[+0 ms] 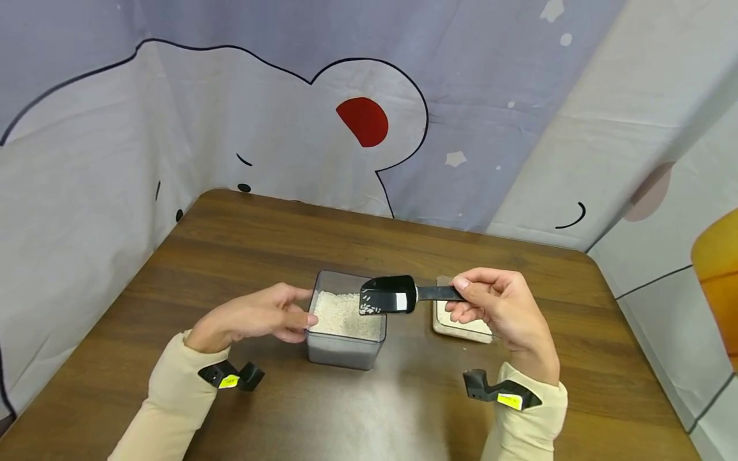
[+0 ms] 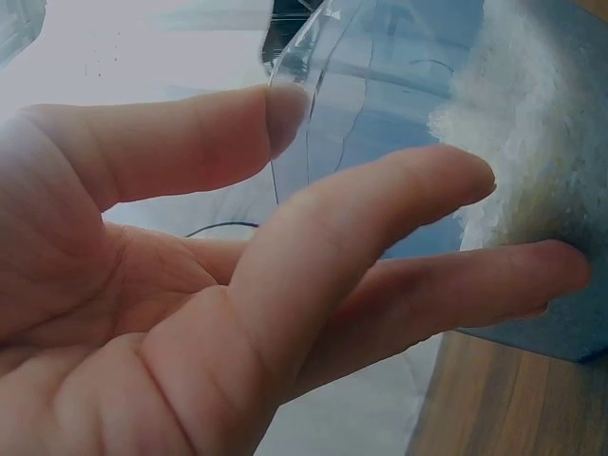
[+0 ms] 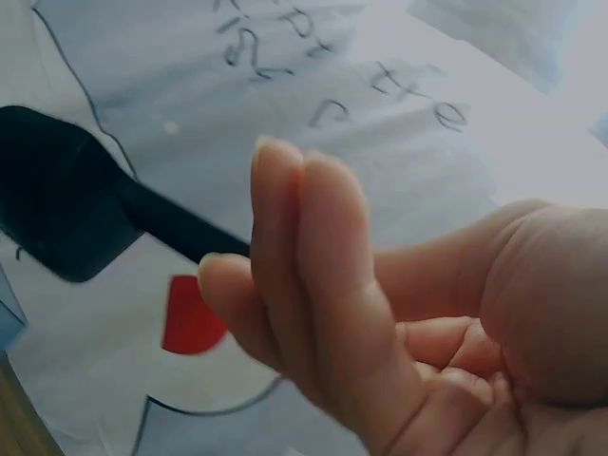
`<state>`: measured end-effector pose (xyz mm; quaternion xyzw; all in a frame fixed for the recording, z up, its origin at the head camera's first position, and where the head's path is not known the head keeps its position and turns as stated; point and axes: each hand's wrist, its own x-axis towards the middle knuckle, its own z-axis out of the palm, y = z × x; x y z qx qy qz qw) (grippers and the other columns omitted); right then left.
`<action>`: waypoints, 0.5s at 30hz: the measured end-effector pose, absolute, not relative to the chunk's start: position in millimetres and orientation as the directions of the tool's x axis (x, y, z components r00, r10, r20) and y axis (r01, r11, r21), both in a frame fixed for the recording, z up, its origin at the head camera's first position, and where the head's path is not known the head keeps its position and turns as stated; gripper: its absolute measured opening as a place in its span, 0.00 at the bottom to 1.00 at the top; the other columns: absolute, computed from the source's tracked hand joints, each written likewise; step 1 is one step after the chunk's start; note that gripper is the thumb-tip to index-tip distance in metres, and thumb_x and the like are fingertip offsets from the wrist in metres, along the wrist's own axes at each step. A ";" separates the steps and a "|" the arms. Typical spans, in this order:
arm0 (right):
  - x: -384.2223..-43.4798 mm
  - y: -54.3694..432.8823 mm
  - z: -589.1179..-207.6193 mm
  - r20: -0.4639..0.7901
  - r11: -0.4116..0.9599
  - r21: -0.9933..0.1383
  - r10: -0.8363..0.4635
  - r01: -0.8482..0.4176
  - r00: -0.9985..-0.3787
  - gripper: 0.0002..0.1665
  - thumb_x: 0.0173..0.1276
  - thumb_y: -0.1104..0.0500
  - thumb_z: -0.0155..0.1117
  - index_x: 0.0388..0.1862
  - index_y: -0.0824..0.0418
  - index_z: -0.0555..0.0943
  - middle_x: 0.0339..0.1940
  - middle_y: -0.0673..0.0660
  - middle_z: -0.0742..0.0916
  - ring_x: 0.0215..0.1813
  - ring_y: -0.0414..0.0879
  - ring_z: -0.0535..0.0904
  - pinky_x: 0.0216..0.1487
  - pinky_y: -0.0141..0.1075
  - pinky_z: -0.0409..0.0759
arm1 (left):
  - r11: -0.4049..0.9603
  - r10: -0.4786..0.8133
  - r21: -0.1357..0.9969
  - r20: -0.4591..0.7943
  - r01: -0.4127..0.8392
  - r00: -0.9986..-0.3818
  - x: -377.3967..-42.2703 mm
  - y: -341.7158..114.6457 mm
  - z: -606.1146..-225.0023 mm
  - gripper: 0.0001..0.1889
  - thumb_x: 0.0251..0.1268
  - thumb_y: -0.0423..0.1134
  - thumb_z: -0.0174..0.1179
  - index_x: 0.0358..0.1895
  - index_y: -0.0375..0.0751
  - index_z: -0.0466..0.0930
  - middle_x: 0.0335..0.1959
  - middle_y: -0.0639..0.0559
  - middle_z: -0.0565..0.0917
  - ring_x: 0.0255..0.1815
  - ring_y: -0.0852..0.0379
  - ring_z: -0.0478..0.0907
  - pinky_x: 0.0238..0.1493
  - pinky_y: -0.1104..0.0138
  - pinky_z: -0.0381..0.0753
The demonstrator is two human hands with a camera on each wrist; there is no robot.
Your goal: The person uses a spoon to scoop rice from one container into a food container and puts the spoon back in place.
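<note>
Scoop lies L of the R hand, long axis approx. crosswise, handle pinched btwn R thumb & fingers. R hand's nearer it. Key bit: from head cam, the bowl straddles the box's R rim, lip w/ a few grains on the rice side, heel outside. L hand is on the box, thumb at rim, fingers along outer wall, gripping the L side. Box sits on table btwn hands.
</note>
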<state>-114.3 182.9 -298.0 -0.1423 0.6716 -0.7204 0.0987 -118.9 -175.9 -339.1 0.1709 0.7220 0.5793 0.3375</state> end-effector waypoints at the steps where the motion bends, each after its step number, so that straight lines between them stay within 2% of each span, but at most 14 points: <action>1: -113.8 178.3 -297.7 0.077 -0.063 -0.996 -0.330 -0.059 -0.941 0.09 0.64 0.67 0.58 0.38 0.75 0.78 0.23 0.62 0.85 0.23 0.46 0.82 0.27 0.37 0.84 | 0.275 0.635 0.951 -0.292 -0.145 -0.715 -118.8 -175.9 -339.0 0.38 0.65 0.37 0.54 0.67 0.19 0.43 0.48 0.34 0.79 0.51 0.46 0.77 0.49 0.54 0.78; 7: -110.6 150.7 -295.6 0.076 0.061 -0.993 -0.301 -0.099 -0.950 0.14 0.63 0.65 0.61 0.39 0.79 0.76 0.22 0.66 0.84 0.22 0.51 0.83 0.26 0.45 0.83 | 0.277 0.630 0.949 -0.297 -0.150 -0.717 -118.7 -175.5 -338.7 0.39 0.65 0.37 0.55 0.67 0.18 0.41 0.48 0.34 0.79 0.51 0.45 0.76 0.49 0.53 0.78; 10: -108.5 137.8 -295.1 0.079 0.127 -0.984 -0.301 -0.122 -0.950 0.14 0.64 0.66 0.59 0.39 0.80 0.75 0.22 0.71 0.83 0.21 0.51 0.83 0.25 0.44 0.83 | 0.285 0.629 0.947 -0.303 -0.151 -0.716 -118.6 -176.0 -339.0 0.40 0.65 0.38 0.55 0.67 0.18 0.40 0.48 0.35 0.80 0.52 0.44 0.76 0.49 0.53 0.78; 15: -102.4 120.2 -293.1 0.083 0.214 -0.966 -0.283 -0.147 -0.955 0.11 0.65 0.66 0.57 0.36 0.77 0.76 0.21 0.71 0.83 0.20 0.51 0.82 0.24 0.42 0.84 | 0.300 0.620 0.943 -0.308 -0.145 -0.721 -118.3 -176.3 -339.2 0.40 0.65 0.39 0.55 0.67 0.18 0.40 0.48 0.35 0.80 0.52 0.44 0.76 0.49 0.55 0.79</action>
